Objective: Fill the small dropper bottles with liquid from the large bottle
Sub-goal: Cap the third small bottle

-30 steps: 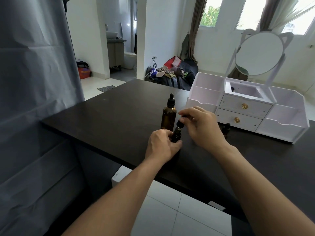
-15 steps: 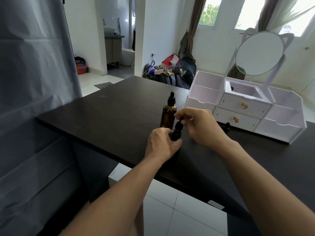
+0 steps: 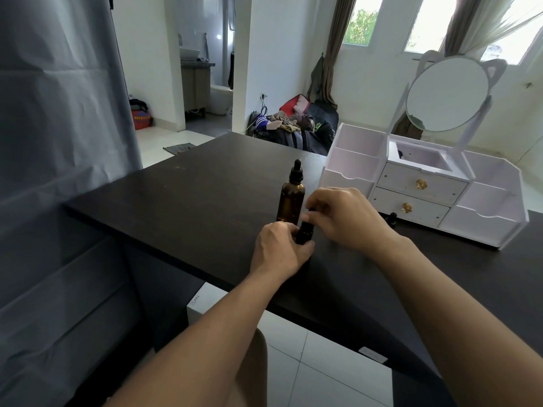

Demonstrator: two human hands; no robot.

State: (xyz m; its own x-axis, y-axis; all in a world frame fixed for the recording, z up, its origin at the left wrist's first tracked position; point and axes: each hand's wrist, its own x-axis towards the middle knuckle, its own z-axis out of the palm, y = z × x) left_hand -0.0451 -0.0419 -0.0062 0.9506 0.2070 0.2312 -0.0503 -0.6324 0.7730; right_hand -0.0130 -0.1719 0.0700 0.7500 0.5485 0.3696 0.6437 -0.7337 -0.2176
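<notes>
near the middle of the frame, a small dark bottle is held on the counter by the left hand; its cap is pinched by the right hand. just behind, the big brown bottle is stood upright.

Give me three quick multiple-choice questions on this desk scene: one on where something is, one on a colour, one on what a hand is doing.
1. Where does the large bottle stand?
A. Inside the white organizer
B. On the dark table, just behind the hands
C. On the floor

2. What colour is the large bottle's glass?
A. Amber brown
B. Clear blue
C. White

3. What is the left hand doing?
A. Lying flat and open on the table
B. Pulling a drawer
C. Gripping the small dropper bottle

Answers:
1 B: the large bottle stands upright on the table, left of the white organizer.
2 A: its glass is brown under a black dropper cap.
3 C: the left hand curls round the small dropper bottle, while the right hand pinches its top.
</notes>
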